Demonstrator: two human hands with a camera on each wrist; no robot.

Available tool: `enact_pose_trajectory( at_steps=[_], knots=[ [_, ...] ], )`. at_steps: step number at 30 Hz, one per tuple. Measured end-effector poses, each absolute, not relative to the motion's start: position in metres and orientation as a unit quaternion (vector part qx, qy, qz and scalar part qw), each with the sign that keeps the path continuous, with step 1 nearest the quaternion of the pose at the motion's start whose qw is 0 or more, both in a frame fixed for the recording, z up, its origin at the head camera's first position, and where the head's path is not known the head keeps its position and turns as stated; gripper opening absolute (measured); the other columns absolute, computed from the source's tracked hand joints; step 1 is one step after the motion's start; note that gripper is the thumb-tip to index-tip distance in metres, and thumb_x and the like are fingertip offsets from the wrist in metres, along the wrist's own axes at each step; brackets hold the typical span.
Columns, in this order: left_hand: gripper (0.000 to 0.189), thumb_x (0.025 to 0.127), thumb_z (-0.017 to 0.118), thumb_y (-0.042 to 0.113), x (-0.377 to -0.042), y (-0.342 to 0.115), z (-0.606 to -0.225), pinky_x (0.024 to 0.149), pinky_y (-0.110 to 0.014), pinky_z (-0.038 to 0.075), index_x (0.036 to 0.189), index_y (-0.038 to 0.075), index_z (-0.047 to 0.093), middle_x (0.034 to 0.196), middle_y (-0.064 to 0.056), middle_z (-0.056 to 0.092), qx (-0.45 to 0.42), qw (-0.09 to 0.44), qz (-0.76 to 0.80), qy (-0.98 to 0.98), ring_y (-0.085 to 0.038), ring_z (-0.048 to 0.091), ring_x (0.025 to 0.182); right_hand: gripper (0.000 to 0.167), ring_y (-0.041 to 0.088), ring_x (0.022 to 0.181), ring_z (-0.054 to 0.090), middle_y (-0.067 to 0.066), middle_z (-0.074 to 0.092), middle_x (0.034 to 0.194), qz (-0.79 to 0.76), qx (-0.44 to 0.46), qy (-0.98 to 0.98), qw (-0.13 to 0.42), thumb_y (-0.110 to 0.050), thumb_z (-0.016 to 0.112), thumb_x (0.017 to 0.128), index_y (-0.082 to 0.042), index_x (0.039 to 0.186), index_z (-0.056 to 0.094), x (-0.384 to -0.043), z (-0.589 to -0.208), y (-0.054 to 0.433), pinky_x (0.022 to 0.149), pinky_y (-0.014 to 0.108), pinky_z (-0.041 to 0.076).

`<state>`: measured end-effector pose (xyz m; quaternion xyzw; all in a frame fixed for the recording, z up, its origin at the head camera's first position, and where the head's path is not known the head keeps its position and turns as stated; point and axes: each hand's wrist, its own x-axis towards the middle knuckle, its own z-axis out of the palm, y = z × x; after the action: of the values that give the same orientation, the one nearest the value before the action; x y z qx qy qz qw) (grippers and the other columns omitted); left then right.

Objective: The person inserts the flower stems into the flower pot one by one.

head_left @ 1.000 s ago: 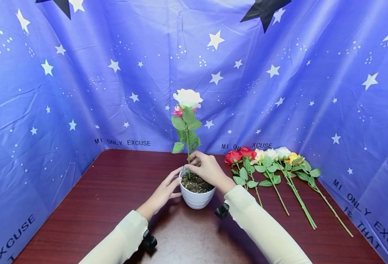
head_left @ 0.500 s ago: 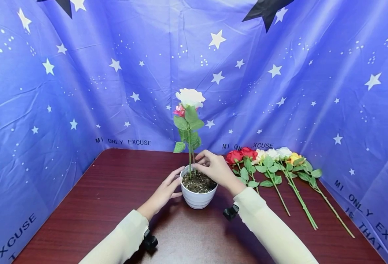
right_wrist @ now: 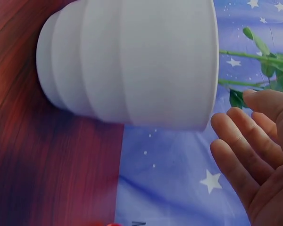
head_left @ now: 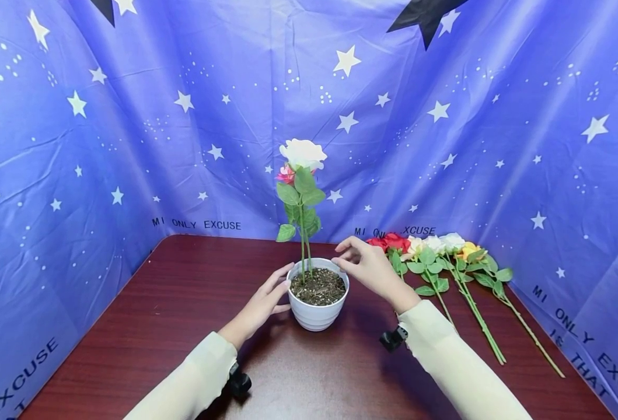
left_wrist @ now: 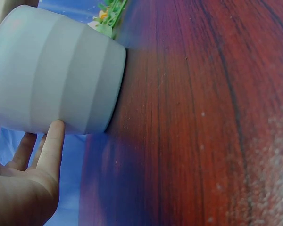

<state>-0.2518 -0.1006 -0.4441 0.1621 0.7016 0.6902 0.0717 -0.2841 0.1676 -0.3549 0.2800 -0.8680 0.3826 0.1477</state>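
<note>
A white ribbed flowerpot point(head_left: 316, 315) filled with dark soil point(head_left: 321, 290) stands in the middle of the table. Two stems rise upright from the soil, bearing a white rose point(head_left: 303, 153) and, behind it, a pink rose point(head_left: 286, 174). Fingers spread, my left hand point(head_left: 258, 303) touches the pot's left side; the left wrist view has a fingertip point(left_wrist: 57, 127) against its wall. My right hand point(head_left: 372, 265) hovers beside the pot's right rim with loosely bent fingers and nothing in them, as the right wrist view also shows.
On the table point(head_left: 198, 291) at the right lie several artificial roses: red roses point(head_left: 397, 242), pale ones, a white rose point(head_left: 451, 242) and a yellow rose point(head_left: 470, 252), their stems pointing toward the front. A blue star-patterned cloth point(head_left: 224, 134) hangs behind the table and along both sides.
My right hand has let go of the rose stem and moved right, away from the flowers to beyond the rim. My left hand stays at the pot.
</note>
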Motion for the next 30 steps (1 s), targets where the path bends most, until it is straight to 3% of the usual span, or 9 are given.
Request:
enact_pose_trajectory(
  at_steps=[7, 9, 11, 14, 15, 16, 18, 24, 30],
  knots=[
    [0.055, 0.106, 0.049, 0.038, -0.252, -0.101, -0.444, 0.097, -0.051, 0.052, 0.157, 0.025, 0.034, 0.153, -0.021, 0.031, 0.162, 0.075, 0.689, 0.702, -0.039, 0.037, 0.138, 0.018, 0.015, 0.071, 0.071, -0.005, 0.074, 0.084, 0.382, 0.26, -0.876, 0.139, -0.021, 0.077, 0.091, -0.015, 0.104, 0.066, -0.28, -0.362, 0.191, 0.057, 0.033, 0.054],
    [0.054, 0.107, 0.049, 0.038, -0.252, -0.101, -0.444, 0.097, -0.052, 0.052, 0.157, 0.024, 0.034, 0.153, -0.022, 0.031, 0.166, 0.072, 0.689, 0.702, -0.04, 0.037, 0.138, 0.019, 0.018, 0.07, 0.071, -0.005, 0.074, 0.083, 0.381, 0.256, -0.878, 0.135, -0.021, 0.077, 0.091, -0.015, 0.104, 0.066, -0.279, -0.366, 0.198, 0.068, 0.037, 0.055],
    [0.054, 0.107, 0.049, 0.037, -0.252, -0.101, -0.444, 0.097, -0.051, 0.052, 0.157, 0.025, 0.034, 0.153, -0.022, 0.031, 0.166, 0.071, 0.689, 0.702, -0.039, 0.037, 0.138, 0.019, 0.023, 0.07, 0.072, -0.005, 0.073, 0.081, 0.383, 0.254, -0.878, 0.132, -0.019, 0.077, 0.09, -0.013, 0.103, 0.065, -0.279, -0.369, 0.205, 0.094, 0.047, 0.045],
    [0.053, 0.107, 0.048, 0.037, -0.252, -0.101, -0.444, 0.097, -0.052, 0.052, 0.157, 0.025, 0.034, 0.153, -0.021, 0.031, 0.167, 0.072, 0.69, 0.701, -0.039, 0.037, 0.138, 0.019, 0.025, 0.07, 0.072, -0.006, 0.073, 0.08, 0.383, 0.243, -0.883, 0.123, -0.018, 0.077, 0.09, -0.011, 0.103, 0.065, -0.277, -0.373, 0.215, 0.097, 0.049, 0.043],
    [0.053, 0.107, 0.048, 0.037, -0.252, -0.101, -0.444, 0.097, -0.052, 0.052, 0.157, 0.025, 0.034, 0.153, -0.021, 0.031, 0.167, 0.073, 0.69, 0.7, -0.039, 0.037, 0.138, 0.019, 0.026, 0.071, 0.072, -0.004, 0.073, 0.081, 0.385, 0.239, -0.884, 0.12, -0.017, 0.077, 0.09, -0.01, 0.103, 0.065, -0.276, -0.375, 0.219, 0.086, 0.043, 0.052],
    [0.053, 0.107, 0.048, 0.037, -0.252, -0.101, -0.444, 0.097, -0.052, 0.052, 0.157, 0.025, 0.034, 0.153, -0.021, 0.031, 0.168, 0.073, 0.691, 0.7, -0.039, 0.037, 0.138, 0.019, 0.027, 0.071, 0.071, -0.003, 0.074, 0.082, 0.385, 0.234, -0.885, 0.117, -0.016, 0.077, 0.09, -0.009, 0.104, 0.065, -0.275, -0.376, 0.222, 0.085, 0.038, 0.053],
    [0.053, 0.107, 0.048, 0.037, -0.252, -0.101, -0.443, 0.098, -0.053, 0.051, 0.157, 0.025, 0.034, 0.153, -0.022, 0.032, 0.167, 0.075, 0.691, 0.699, -0.04, 0.037, 0.138, 0.019, 0.026, 0.072, 0.071, -0.002, 0.074, 0.083, 0.38, 0.224, -0.891, 0.112, -0.016, 0.077, 0.091, -0.008, 0.104, 0.066, -0.274, -0.38, 0.229, 0.062, 0.032, 0.057],
    [0.052, 0.107, 0.048, 0.036, -0.252, -0.101, -0.443, 0.098, -0.052, 0.052, 0.156, 0.025, 0.035, 0.153, -0.021, 0.032, 0.165, 0.075, 0.69, 0.701, -0.04, 0.036, 0.139, 0.022, 0.02, 0.07, 0.07, 0.003, 0.075, 0.084, 0.365, 0.204, -0.902, 0.102, -0.02, 0.076, 0.091, -0.006, 0.104, 0.065, -0.272, -0.394, 0.247, 0.062, 0.026, 0.052],
    [0.052, 0.107, 0.049, 0.037, -0.251, -0.1, -0.443, 0.097, -0.052, 0.052, 0.156, 0.027, 0.036, 0.152, -0.021, 0.033, 0.159, 0.072, 0.69, 0.702, -0.039, 0.038, 0.138, 0.022, 0.028, 0.069, 0.07, 0.01, 0.074, 0.084, 0.386, 0.176, -0.903, 0.07, -0.017, 0.074, 0.093, -0.002, 0.107, 0.064, -0.269, -0.406, 0.26, 0.055, 0.026, 0.054]
  ],
)
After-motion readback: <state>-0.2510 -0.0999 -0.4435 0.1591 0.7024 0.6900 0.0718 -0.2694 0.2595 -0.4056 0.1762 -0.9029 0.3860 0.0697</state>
